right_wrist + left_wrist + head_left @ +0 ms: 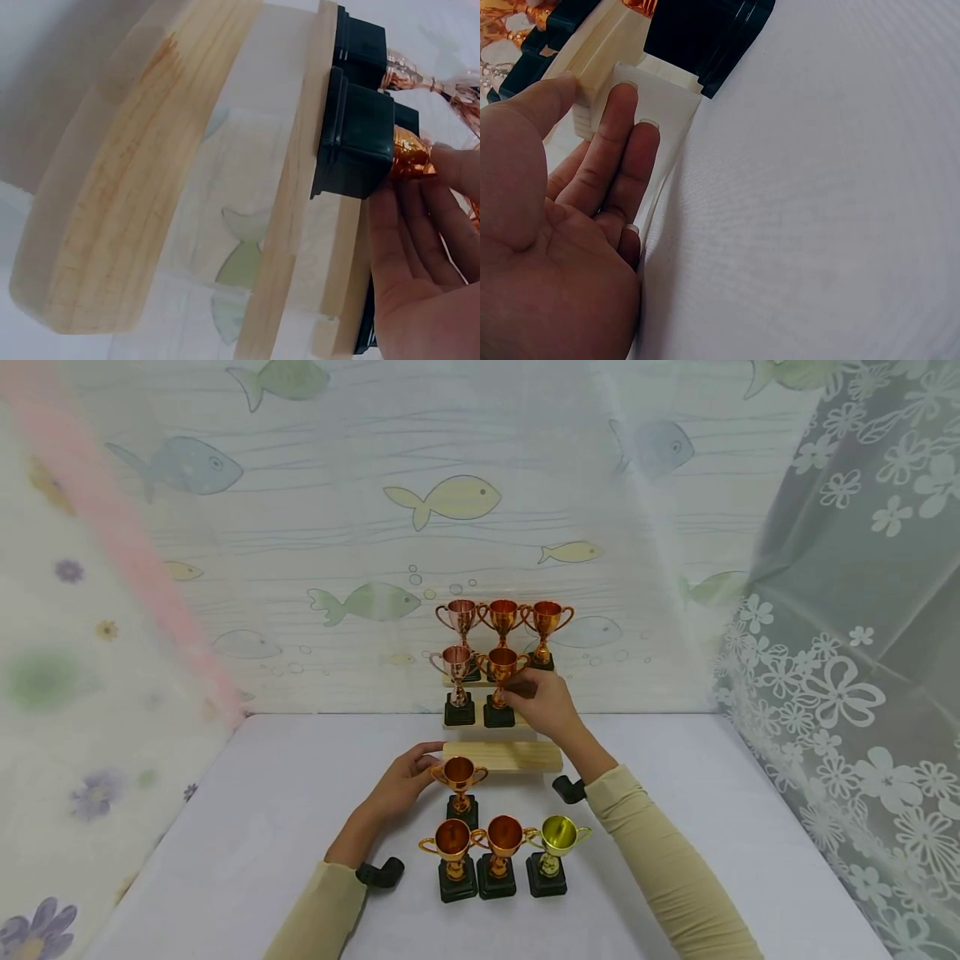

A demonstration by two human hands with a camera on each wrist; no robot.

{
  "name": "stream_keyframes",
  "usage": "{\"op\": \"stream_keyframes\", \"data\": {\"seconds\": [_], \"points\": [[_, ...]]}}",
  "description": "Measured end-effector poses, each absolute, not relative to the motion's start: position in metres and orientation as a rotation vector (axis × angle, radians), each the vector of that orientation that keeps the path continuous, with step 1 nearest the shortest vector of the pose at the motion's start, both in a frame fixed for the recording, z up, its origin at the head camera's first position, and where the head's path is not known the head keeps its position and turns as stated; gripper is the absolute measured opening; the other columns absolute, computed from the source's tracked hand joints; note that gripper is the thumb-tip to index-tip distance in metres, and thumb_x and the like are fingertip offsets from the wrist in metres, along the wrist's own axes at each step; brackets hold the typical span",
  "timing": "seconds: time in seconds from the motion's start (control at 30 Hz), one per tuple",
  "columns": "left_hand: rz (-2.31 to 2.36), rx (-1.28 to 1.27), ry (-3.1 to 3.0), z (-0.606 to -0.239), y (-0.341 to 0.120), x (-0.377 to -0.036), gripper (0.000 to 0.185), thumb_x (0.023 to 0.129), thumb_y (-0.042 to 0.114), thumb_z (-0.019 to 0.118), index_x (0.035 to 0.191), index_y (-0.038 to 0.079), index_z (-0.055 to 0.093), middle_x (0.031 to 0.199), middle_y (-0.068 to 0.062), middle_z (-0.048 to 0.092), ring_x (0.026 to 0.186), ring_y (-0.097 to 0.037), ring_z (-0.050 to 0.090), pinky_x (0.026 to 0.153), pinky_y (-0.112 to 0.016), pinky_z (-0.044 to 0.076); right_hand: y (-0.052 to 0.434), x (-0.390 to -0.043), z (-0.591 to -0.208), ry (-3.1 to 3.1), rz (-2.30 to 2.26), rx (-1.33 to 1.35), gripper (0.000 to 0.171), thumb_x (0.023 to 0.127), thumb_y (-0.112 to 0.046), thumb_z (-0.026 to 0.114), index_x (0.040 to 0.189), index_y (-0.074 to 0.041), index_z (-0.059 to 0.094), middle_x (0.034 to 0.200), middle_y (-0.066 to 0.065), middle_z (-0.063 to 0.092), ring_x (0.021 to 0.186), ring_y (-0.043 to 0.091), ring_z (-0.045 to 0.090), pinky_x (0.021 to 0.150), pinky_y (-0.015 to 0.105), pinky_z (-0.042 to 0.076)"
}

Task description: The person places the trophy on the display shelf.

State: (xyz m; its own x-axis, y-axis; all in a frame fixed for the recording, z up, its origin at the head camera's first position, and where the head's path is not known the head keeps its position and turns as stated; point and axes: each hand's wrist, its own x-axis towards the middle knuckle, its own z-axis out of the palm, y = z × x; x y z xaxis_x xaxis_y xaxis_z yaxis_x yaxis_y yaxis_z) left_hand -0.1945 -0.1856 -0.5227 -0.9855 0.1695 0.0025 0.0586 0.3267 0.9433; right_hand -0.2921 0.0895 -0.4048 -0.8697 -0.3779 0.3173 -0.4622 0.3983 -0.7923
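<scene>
- Nearest the camera: beige sleeves (pixel 667 852) and, between them, toward the near edge of the white table (pixel 187 877), a row of two copper cups (pixel 454 860) and a gold cup (pixel 557 842).
- Just behind that row, before the left front corner of the lower tier (pixel 510 757): a lone copper cup (pixel 461 785).
- Left hand (pixel 401 783): fingers nearly straight, resting against the left end of the lower tier, no cup in them.
- Right hand (pixel 546 697): thumb and fingers pinched round the stem of the orange cup (pixel 501 681), low down.
- For doing this well, as a judgement: keep the pinch just above the black base (pixel 358 146), square to the front edge of the middle tier (pixel 274 277); loosen only with the base flat; avoid brushing the pink cup (pixel 458 681); press lightly with the left, so as not to jog the stand.
- Place of the orange cup: on the middle tier, just right of the pink cup, below the top tier's row of three cups (pixel 503 612).
- Direction: upright, mouth upward, long axis vertical, handles out toward the tier's left and right ends.
</scene>
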Motion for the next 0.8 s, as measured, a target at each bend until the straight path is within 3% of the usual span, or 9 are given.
{"op": "stream_keyframes", "data": {"seconds": [0.3,0.57,0.8], "points": [[1.773,0.211,2.47,-0.523,-0.186,-0.194,0.047,0.11,0.018,0.061,0.155,0.01,0.05,0.119,-0.006,0.076,0.111,-0.016,0.068,0.098,-0.027,0.047,0.103,-0.284,-0.408,-2.475,1.654,0.79,0.024,0.098,-0.014,0.078,0.12,-0.004,0.075,0.118,0.013,0.076,0.109,0.028,0.074,0.095,0.042,0.058],[1.774,0.197,2.472,-0.524,-0.186,-0.195,0.048,0.109,0.019,0.063,0.155,0.013,0.05,0.118,-0.005,0.076,0.111,-0.016,0.068,0.102,-0.032,0.046,0.124,-0.273,-0.417,-2.411,1.766,0.778,0.023,0.098,-0.006,0.076,0.12,0.0,0.073,0.119,0.019,0.074,0.11,0.034,0.072,0.092,0.03,0.058],[1.776,0.204,2.47,-0.523,-0.186,-0.194,0.049,0.109,0.02,0.063,0.156,0.013,0.05,0.118,-0.005,0.076,0.11,-0.017,0.067,0.102,-0.033,0.046,0.14,-0.259,-0.425,-2.392,1.706,0.843,0.019,0.099,-0.005,0.075,0.116,0.003,0.072,0.115,0.021,0.073,0.103,0.033,0.071,0.092,0.041,0.058]]}}
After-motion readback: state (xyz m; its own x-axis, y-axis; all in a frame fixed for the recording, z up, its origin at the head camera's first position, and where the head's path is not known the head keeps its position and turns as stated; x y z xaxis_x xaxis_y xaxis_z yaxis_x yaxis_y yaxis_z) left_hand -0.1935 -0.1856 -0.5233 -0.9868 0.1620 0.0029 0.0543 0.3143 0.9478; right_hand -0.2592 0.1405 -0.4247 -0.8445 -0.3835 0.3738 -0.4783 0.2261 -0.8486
